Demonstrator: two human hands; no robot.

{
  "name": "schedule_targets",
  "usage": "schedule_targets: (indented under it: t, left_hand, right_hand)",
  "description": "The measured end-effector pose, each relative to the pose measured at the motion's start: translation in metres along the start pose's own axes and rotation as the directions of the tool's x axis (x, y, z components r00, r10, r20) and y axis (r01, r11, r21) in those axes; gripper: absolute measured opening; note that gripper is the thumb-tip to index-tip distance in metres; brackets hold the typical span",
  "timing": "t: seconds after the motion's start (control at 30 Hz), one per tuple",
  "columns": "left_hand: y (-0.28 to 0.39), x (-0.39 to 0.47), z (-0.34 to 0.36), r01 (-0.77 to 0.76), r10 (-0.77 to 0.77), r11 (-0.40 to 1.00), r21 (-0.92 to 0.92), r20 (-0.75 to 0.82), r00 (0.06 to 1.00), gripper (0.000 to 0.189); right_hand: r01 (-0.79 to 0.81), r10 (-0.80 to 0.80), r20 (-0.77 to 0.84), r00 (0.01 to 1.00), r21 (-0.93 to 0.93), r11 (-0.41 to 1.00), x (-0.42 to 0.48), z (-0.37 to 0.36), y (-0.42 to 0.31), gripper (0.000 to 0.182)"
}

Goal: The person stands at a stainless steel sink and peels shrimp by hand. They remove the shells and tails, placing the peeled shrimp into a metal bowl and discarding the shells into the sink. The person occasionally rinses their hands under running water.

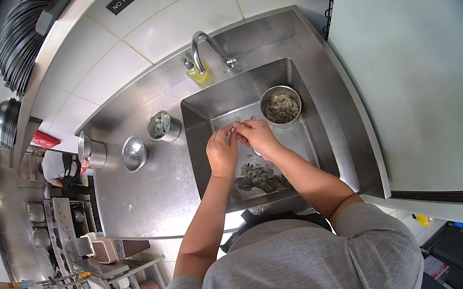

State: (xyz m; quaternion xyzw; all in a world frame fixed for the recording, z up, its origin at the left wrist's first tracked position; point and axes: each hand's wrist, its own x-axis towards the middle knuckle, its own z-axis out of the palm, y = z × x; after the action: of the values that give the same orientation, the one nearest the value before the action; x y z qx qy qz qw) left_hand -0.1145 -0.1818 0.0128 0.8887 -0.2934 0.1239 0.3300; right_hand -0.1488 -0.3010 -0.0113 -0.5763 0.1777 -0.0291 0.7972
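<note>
My left hand (221,152) and my right hand (257,136) meet over the stainless steel sink (205,108), fingertips together on a small pale piece, which looks like a shrimp (237,121). The fingers hide most of it. Below them, a heap of grey raw shrimp (260,178) lies on the sink floor. Right of my hands, inside the sink, a round metal pot (284,123) holds what look like shrimp shells and heads (281,107). On the counter to the left, a metal container (172,130) holds greyish peeled shrimp (162,125).
A curved faucet (209,42) and a yellow soap bottle (197,76) stand behind the sink. Left on the counter (151,199) are a metal bowl (134,153) and a metal pot (96,153). Another person (59,167) bends at the far left. A large pale panel (420,76) flanks the right.
</note>
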Motion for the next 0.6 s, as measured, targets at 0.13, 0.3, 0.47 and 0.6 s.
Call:
schedule_targets:
  t: [0.13,0.3,0.47,0.6]
  left_hand:
    - [0.008,0.003,0.003,-0.215,0.216,0.976,0.014,-0.083,0.973,0.019]
    - [0.01,0.006,0.009,-0.298,0.298,0.954,0.016,-0.073,0.952,0.019]
    - [0.027,0.011,0.012,0.14,-0.146,0.949,-0.281,0.0,0.989,0.015]
    - [0.029,0.012,0.016,0.378,-0.397,0.802,-0.462,0.059,0.916,0.016]
  right_hand:
    - [0.116,-0.118,-0.033,0.993,-0.058,0.992,0.006,-0.004,0.005,0.026]
    - [0.285,-0.318,-0.056,0.946,-0.321,0.903,0.011,-0.012,0.007,0.02]
    - [0.344,-0.38,-0.09,0.92,-0.274,0.898,0.027,-0.02,0.025,0.021]
    - [0.281,-0.296,-0.089,0.951,-0.148,0.948,0.014,-0.016,0.006,0.022]
